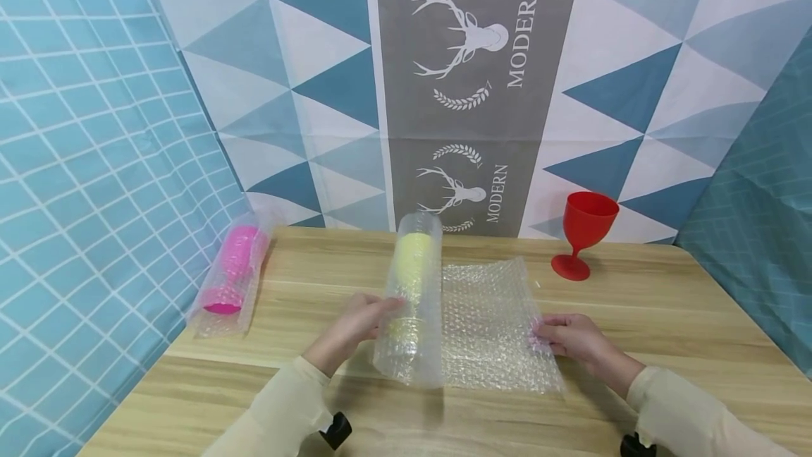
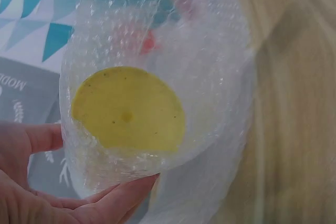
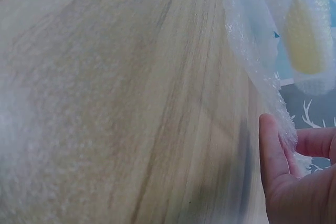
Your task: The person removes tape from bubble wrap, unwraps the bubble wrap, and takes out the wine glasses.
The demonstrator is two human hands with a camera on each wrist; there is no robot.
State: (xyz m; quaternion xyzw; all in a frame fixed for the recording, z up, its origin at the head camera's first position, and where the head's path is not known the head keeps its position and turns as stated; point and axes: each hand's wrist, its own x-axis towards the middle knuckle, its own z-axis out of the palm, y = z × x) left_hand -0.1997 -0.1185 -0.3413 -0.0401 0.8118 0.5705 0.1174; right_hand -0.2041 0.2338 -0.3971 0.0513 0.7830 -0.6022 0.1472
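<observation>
A yellow goblet [image 1: 411, 266] lies inside a roll of clear bubble wrap [image 1: 428, 344], its round base [image 2: 128, 109] facing the left wrist view. My left hand [image 1: 355, 326] grips the roll from its left side, thumb on one side and fingers beneath. The loose end of the bubble wrap stretches to the right, above the table. At that loose edge my right hand [image 1: 574, 337] pinches the sheet between thumb and fingers. In the right wrist view the thumb and fingers [image 3: 270, 145] close on the wrap's edge.
Against the left wall lies a pink goblet [image 1: 237, 259] wrapped in bubble wrap. A red goblet [image 1: 588, 221] stands upright at the back right of the wooden table [image 1: 317, 259]. Patterned cloth [image 1: 330, 83] hangs behind, with a tiled-pattern cloth [image 1: 82, 147] on the left.
</observation>
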